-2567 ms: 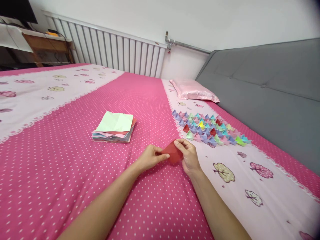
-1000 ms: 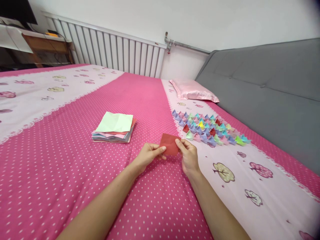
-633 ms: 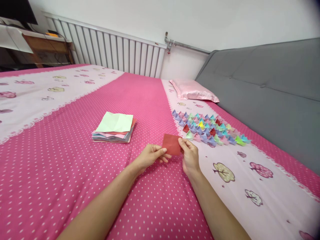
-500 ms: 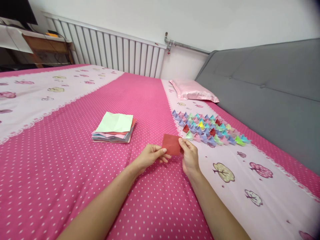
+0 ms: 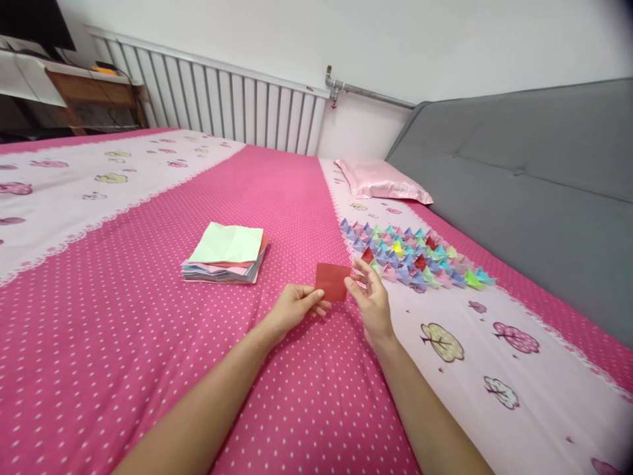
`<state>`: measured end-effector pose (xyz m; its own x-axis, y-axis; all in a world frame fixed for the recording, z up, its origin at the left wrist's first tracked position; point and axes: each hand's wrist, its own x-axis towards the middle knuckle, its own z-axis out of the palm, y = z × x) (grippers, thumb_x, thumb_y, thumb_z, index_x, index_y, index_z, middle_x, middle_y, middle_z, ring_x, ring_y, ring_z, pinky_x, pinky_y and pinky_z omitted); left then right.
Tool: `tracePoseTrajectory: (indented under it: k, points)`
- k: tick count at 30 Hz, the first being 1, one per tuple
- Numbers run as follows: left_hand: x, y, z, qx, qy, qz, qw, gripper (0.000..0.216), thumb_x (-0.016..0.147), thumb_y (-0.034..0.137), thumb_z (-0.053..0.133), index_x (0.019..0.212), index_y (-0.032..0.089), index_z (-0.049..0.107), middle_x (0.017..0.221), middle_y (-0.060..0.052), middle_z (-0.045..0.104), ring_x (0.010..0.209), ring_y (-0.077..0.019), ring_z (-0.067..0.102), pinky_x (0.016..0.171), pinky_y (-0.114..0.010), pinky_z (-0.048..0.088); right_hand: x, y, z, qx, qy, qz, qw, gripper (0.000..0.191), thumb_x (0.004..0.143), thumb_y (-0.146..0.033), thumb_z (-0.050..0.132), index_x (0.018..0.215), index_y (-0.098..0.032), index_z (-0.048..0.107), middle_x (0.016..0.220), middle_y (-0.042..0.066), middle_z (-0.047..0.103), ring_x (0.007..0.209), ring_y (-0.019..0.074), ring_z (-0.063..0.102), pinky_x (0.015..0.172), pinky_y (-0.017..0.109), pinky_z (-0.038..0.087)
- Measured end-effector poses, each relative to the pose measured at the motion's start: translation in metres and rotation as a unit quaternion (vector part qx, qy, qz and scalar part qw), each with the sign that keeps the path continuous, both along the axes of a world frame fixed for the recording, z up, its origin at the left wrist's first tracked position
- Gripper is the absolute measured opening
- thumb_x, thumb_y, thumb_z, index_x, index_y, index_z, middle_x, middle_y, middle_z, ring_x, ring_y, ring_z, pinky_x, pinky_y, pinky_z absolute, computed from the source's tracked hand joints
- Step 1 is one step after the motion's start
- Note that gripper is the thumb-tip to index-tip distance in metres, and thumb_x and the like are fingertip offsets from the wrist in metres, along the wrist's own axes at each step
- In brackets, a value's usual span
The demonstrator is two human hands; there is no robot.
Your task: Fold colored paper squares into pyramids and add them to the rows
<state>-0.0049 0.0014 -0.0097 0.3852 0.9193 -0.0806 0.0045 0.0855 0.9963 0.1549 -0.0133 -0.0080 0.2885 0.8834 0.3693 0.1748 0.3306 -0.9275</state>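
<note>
A small folded red paper square is held upright just above the pink dotted bedsheet. My left hand pinches its lower left corner between thumb and forefinger. My right hand is at its right edge, fingers slightly spread, the fingertips touching the paper. Left of the hands lies a stack of coloured paper sheets with a pale green sheet on top. Just beyond my right hand are rows of several small folded paper shapes in many colours.
A pink satin pillow lies at the far right of the bed. A grey padded headboard runs along the right side. A white radiator lines the far wall, with a wooden desk at far left.
The red paper went from lying folded low between both hands to being lifted upright as a flat square. My right hand's fingers have loosened and spread at its right edge.
</note>
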Motion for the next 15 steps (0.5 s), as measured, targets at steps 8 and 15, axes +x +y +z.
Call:
tracePoseTrajectory:
  k: [8,15]
  points:
    - [-0.0033,0.0018,-0.0047,0.282,0.276,0.055,0.917,0.034,0.082,0.029,0.046,0.055,0.015,0.062,0.044,0.002,0.049,0.043,-0.0095,0.037,0.049,-0.023,0.02,-0.0002,-0.0064,0.0057,0.092,-0.25,-0.007,0.964,0.051,0.071,-0.017,0.06,0.12,-0.029,0.052,0.137,0.005,0.035,0.128,0.0238,0.031,0.107,0.046,0.025]
    - [-0.0046,-0.0006,-0.0038,0.3,0.314,0.053,0.899,0.031,0.083,0.027,0.043,0.075,0.015,0.07,0.05,0.0,0.054,0.047,-0.0105,0.039,0.05,-0.023,0.019,-0.0038,-0.0095,0.0087,0.122,-0.277,-0.024,0.953,0.028,0.072,-0.015,0.059,0.098,-0.025,0.063,0.132,0.005,0.041,0.125,0.0237,0.035,0.105,0.047,0.028]
